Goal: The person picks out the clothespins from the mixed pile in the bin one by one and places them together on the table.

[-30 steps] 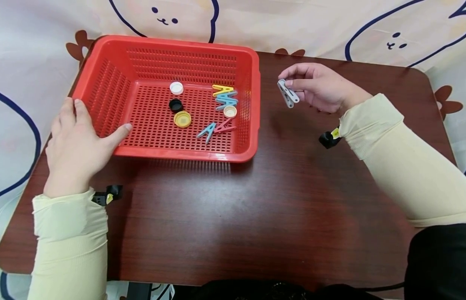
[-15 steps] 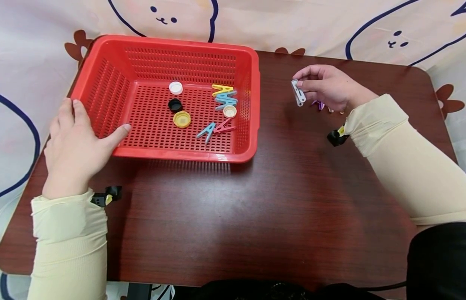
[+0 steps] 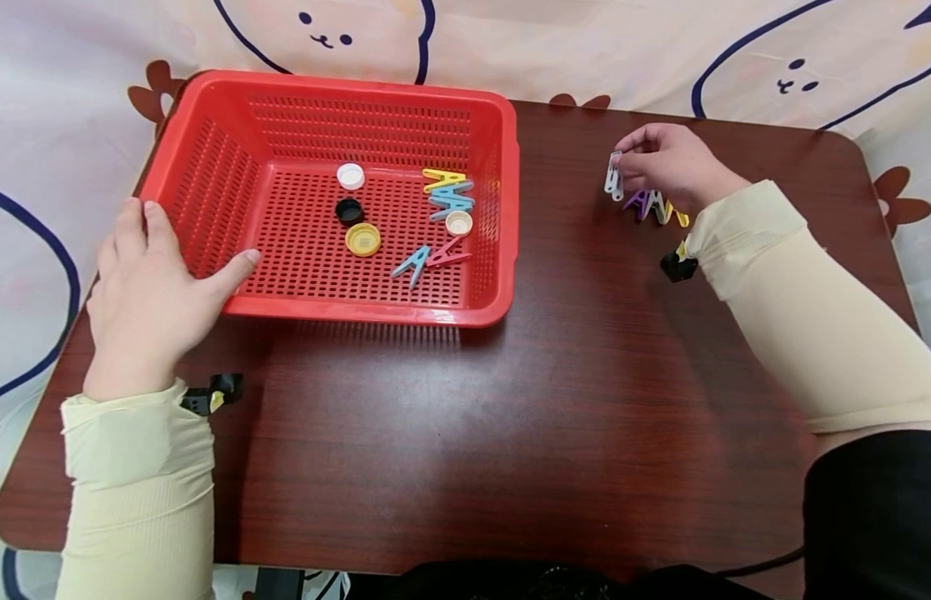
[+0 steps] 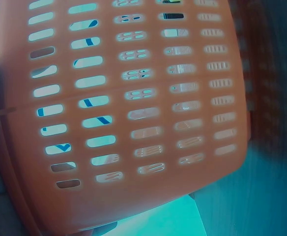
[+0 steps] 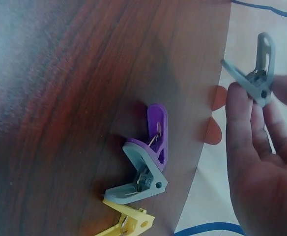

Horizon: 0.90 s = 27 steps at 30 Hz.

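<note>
While fingers (image 5: 239,108) pinch it, the grey clip (image 5: 260,81) looks V-shaped.

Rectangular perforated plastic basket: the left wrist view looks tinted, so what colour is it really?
Red; the rectangular perforated plastic basket shows best in the head view.

basket (image 3: 345,312) 1 | caps (image 3: 363,240) 4 | clothespins (image 5: 157,118) visible outside basket 4 | hands (image 3: 153,300) 2

In the head view, the right hand (image 3: 673,168) has carried its grey clip (image 3: 613,177) farther right, uncovering a purple clip (image 5: 158,115), pale clip (image 5: 154,171) and yellow clip (image 5: 134,214).
</note>
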{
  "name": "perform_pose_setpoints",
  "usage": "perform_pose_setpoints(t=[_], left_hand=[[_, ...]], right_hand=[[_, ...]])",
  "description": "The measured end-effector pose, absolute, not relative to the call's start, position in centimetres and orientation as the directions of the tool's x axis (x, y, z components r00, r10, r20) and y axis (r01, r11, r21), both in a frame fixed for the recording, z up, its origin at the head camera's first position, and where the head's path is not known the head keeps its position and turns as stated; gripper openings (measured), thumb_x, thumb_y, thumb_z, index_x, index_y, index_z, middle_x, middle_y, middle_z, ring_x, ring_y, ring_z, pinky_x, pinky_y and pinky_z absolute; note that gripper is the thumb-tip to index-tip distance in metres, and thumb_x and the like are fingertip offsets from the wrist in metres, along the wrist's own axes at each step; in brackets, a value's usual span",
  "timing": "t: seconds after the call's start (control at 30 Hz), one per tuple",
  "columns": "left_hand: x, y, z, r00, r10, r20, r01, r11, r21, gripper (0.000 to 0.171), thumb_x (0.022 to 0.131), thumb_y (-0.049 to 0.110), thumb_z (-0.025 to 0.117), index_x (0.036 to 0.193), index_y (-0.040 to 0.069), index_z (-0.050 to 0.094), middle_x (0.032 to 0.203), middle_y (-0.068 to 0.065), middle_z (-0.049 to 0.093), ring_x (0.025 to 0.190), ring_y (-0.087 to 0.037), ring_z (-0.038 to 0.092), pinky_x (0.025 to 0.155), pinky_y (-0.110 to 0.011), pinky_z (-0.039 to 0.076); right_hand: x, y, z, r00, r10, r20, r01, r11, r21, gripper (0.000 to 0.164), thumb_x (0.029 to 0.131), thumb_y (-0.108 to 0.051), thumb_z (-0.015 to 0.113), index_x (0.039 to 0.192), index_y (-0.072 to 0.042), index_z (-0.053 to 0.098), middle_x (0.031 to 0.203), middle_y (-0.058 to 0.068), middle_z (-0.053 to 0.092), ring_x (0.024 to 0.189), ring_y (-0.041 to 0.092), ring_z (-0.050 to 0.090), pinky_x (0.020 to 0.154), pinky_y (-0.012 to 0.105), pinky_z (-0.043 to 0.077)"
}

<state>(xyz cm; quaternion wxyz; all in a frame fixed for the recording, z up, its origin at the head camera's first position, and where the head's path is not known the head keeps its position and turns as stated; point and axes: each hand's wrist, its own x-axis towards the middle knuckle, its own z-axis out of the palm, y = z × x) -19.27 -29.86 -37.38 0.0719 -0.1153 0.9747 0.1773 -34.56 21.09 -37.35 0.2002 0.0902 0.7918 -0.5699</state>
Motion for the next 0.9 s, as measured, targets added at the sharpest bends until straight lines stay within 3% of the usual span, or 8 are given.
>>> perform_pose_setpoints(t=[0.47, 0.63, 0.9], left_hand=[[-19.1, -29.8, -37.4, -0.965, -0.197, -0.172, -0.246, 0.908, 0.339, 0.106, 0.097, 0.058, 0.055, 0.162, -0.002, -0.003, 0.168, -0.028, -0.001, 0.149, -0.054, 0.007, 0.103, -0.081, 0.03], [-19.3, -29.9, -37.5, -0.966, -0.195, -0.172, -0.244, 0.909, 0.339, 0.107, 0.096, 0.057, 0.056, 0.162, -0.002, -0.003, 0.168, -0.028, -0.001, 0.149, -0.054, 0.007, 0.103, -0.081, 0.03], [-19.2, -29.8, -37.3, -0.965, -0.2, -0.168, -0.246, 0.908, 0.338, 0.106, 0.097, 0.057, 0.055, 0.162, -0.002, -0.003, 0.168, -0.027, 0.0, 0.149, -0.055, 0.009, 0.104, -0.08, 0.03]], right_hand=[[-36.2, 20.5, -38.8, -0.907, -0.018, -0.421, 0.271, 0.741, -0.615, 0.025, 0.101, -0.021, 0.065, 0.116, -0.004, 0.056, 0.094, -0.002, 0.058, 0.066, 0.004, 0.063, 0.063, 0.018, 0.055], [-36.4, 20.5, -39.0, -0.907, 0.001, -0.421, 0.258, 0.791, -0.555, 0.028, 0.101, -0.023, 0.064, 0.119, -0.003, 0.056, 0.101, 0.004, 0.058, 0.066, 0.003, 0.063, 0.062, 0.019, 0.054], [-36.6, 21.0, -39.3, -0.901, 0.027, -0.432, 0.282, 0.795, -0.537, 0.028, 0.101, -0.024, 0.065, 0.117, -0.003, 0.057, 0.096, 0.001, 0.058, 0.065, 0.002, 0.062, 0.06, 0.019, 0.053]])
